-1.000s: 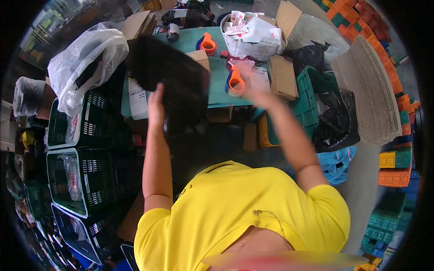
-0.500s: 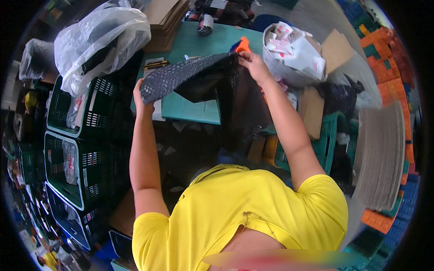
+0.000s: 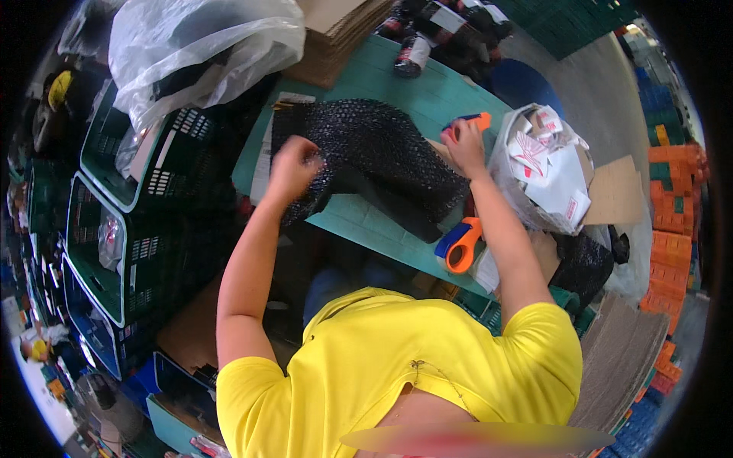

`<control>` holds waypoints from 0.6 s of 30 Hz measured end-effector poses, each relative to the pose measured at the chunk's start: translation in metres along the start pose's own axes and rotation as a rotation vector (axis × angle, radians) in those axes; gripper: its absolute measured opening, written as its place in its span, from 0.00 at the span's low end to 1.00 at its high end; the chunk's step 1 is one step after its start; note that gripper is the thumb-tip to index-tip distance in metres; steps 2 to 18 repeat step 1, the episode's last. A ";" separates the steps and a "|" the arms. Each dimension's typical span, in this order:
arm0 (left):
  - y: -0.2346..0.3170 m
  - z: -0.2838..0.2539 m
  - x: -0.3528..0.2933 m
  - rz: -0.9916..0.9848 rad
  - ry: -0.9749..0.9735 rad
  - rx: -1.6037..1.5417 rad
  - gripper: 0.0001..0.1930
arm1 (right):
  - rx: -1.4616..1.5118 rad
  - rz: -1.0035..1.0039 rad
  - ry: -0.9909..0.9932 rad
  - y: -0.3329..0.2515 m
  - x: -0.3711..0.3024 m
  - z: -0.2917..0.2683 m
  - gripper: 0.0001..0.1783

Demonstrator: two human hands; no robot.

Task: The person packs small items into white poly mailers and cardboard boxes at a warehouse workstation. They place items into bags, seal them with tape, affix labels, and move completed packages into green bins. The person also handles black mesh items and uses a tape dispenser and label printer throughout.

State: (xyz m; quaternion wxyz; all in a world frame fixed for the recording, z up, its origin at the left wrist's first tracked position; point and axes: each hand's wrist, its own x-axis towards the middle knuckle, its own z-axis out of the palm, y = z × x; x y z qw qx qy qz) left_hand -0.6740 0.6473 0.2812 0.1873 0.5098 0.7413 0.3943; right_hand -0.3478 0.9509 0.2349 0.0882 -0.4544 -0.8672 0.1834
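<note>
A sheet of black bubble wrap lies spread over the teal table, its near edge folded and hanging past the table's edge. Over its left part is my left hand, slightly blurred, fingers loosely curled and apart, gripping nothing I can see. My right hand has its fingers closed round an orange and blue tape dispenser beyond the wrap's right side; the fingers partly hide it. Nearer me, beside my right forearm, a second orange and blue tape dispenser lies at the table's front edge.
On the right stands a white bag of paper scraps, with a cardboard flap beside it. Black-wrapped rolls and stacked cardboard are at the back. Green crates and a clear plastic bag rise at left.
The bubble wrap, held up between both hands before, now lies on the table. My left hand has let go of it. My right hand has moved from its corner to the tape dispenser.
</note>
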 end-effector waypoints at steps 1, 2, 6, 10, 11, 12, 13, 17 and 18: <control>0.008 -0.018 -0.001 -0.099 -0.013 0.025 0.13 | 0.240 0.055 -0.037 -0.010 -0.006 0.011 0.34; 0.008 -0.018 -0.001 -0.099 -0.013 0.025 0.13 | 0.240 0.055 -0.037 -0.010 -0.006 0.011 0.34; 0.008 -0.018 -0.001 -0.099 -0.013 0.025 0.13 | 0.240 0.055 -0.037 -0.010 -0.006 0.011 0.34; 0.008 -0.018 -0.001 -0.099 -0.013 0.025 0.13 | 0.240 0.055 -0.037 -0.010 -0.006 0.011 0.34; 0.008 -0.018 -0.001 -0.099 -0.013 0.025 0.13 | 0.240 0.055 -0.037 -0.010 -0.006 0.011 0.34; 0.008 -0.018 -0.001 -0.099 -0.013 0.025 0.13 | 0.240 0.055 -0.037 -0.010 -0.006 0.011 0.34; 0.008 -0.018 -0.001 -0.099 -0.013 0.025 0.13 | 0.240 0.055 -0.037 -0.010 -0.006 0.011 0.34; 0.008 -0.018 -0.001 -0.099 -0.013 0.025 0.13 | 0.240 0.055 -0.037 -0.010 -0.006 0.011 0.34; 0.008 -0.018 -0.001 -0.099 -0.013 0.025 0.13 | 0.240 0.055 -0.037 -0.010 -0.006 0.011 0.34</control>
